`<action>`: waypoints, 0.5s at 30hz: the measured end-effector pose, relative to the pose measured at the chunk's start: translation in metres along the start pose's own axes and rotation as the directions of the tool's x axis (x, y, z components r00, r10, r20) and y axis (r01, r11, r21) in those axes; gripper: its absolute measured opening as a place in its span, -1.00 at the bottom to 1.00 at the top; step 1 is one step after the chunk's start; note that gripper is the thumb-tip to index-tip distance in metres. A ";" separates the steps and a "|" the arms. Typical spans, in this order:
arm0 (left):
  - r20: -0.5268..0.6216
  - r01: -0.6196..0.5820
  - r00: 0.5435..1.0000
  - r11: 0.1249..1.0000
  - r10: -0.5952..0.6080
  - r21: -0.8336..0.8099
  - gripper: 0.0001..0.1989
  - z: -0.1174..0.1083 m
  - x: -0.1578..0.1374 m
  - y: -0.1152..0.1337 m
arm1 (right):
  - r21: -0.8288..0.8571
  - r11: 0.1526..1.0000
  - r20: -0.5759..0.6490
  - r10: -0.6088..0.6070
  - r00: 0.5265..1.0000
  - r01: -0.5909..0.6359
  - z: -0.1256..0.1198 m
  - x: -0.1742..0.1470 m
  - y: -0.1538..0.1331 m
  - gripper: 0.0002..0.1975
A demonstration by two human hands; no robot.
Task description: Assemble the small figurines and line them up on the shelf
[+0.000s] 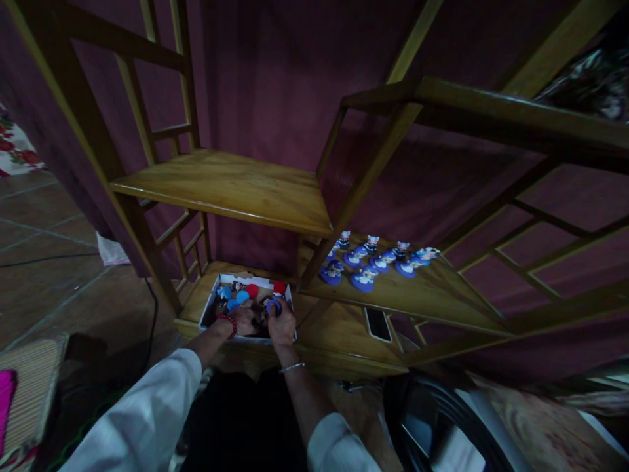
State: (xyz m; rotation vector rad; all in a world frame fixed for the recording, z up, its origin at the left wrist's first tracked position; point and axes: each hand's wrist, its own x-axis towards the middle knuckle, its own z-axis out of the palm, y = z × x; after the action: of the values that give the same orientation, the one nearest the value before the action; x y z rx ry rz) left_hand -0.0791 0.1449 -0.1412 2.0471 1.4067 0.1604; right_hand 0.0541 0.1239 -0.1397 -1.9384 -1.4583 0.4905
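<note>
At the lower centre of the frame, a purple-based figure [274,305] is gripped in the fingers of the right hand [282,324], over the right end of a white box [265,282]. Its round base seems turned toward the camera, so its long axis is probably foreshortened, running away from the viewer; where its front points cannot be told. Just beside it, the left hand [243,319] is lowered into the box; whether its fingers are closed on anything cannot be told. The figure is best held by the rim of its base, with finer parts left unpressed and neighbouring pieces kept aside so that nothing is snagged. Beyond the hands, blue pieces [240,299] and a red piece [252,290] are seen inside the box. A wooden board [319,328] is occupied by the box and, right of centre, a phone [378,324]. Farther off, shelved figures [363,278] are stood on a shelf [442,301], their long axes apparently upright.
</note>
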 end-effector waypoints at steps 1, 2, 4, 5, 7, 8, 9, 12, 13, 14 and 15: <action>0.039 -0.027 0.999 0.999 0.025 0.044 -0.64 -0.004 -0.003 -0.003 | 0.002 1.000 0.001 -0.002 1.000 0.002 0.000 0.000 0.000 -0.71; 0.053 -0.021 0.998 0.998 0.018 0.054 -0.66 -0.008 -0.006 -0.005 | 0.004 1.000 0.001 -0.004 1.000 0.004 0.001 0.000 0.000 -0.71; 0.062 -0.012 0.998 0.998 0.008 0.057 -0.69 -0.015 -0.011 -0.009 | 0.005 1.000 -0.001 -0.009 1.000 0.009 0.001 0.000 0.000 -0.72; 0.067 -0.012 0.998 0.999 0.009 0.053 -0.71 -0.018 -0.013 -0.011 | 0.003 1.000 -0.002 -0.012 1.000 0.012 0.001 -0.001 0.000 -0.72; 0.094 -0.021 0.995 0.999 0.019 0.029 -0.72 -0.021 -0.015 -0.015 | -0.007 1.000 0.001 -0.018 1.000 0.018 0.001 -0.001 -0.001 -0.73; 0.105 -0.015 0.994 1.000 0.013 0.020 -0.70 -0.022 -0.016 -0.017 | -0.011 1.000 0.003 -0.022 1.000 0.022 0.000 -0.002 -0.001 -0.73; 0.108 0.001 0.994 1.000 -0.003 0.016 -0.66 -0.023 -0.017 -0.019 | -0.016 1.000 0.005 -0.025 1.000 0.025 -0.001 -0.002 -0.002 -0.73; 0.090 0.071 0.993 0.997 -0.071 0.010 -0.54 -0.024 -0.018 -0.025 | -0.035 0.999 0.018 -0.020 1.000 0.020 -0.003 -0.003 -0.004 -0.72; 0.084 0.087 0.993 0.996 -0.087 0.002 -0.52 -0.024 -0.019 -0.027 | -0.041 0.999 0.023 -0.017 1.000 0.017 -0.004 -0.003 -0.005 -0.72; 0.079 0.099 0.992 0.995 -0.097 -0.011 -0.51 -0.024 -0.019 -0.029 | -0.046 0.999 0.026 -0.015 1.000 0.016 -0.005 -0.004 -0.006 -0.72; 0.075 0.107 0.992 0.994 -0.105 -0.026 -0.52 -0.025 -0.020 -0.030 | -0.049 0.999 0.028 -0.016 0.999 0.018 -0.005 -0.004 -0.007 -0.72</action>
State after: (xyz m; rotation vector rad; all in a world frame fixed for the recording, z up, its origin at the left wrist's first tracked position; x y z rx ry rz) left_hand -0.1221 0.1452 -0.1339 1.9292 1.4547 0.0609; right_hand 0.0514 0.1196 -0.1317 -1.9626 -1.5162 0.4799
